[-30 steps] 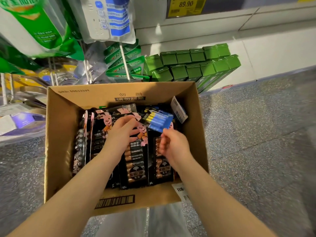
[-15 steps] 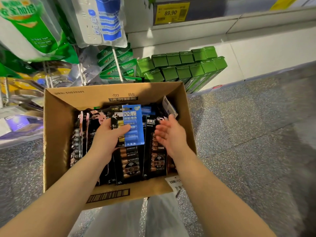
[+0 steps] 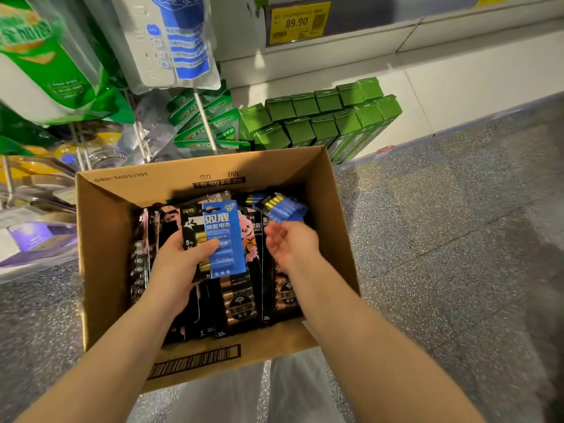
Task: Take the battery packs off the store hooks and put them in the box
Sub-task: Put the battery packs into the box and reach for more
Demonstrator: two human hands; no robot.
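The left hand is gripping a blue-and-black carded battery pack, thumb curled over its front, above the open brown cardboard box. The right hand is hovering beside it, fingers relaxed and spread, holding nothing, just below a loose blue battery pack in the box.

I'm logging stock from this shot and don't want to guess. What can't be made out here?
All in the head view:
- Loose blue batteries beyond the right hand: motion-blurred, count unclear.
- Black battery packs in the box: partly hidden by the left hand, its blue pack and the forearms; total unknown.
- Yellow price tag: only 89.90 reads, small print too tiny.
- Hanging green packaging: cut off by the left edge, blurred.
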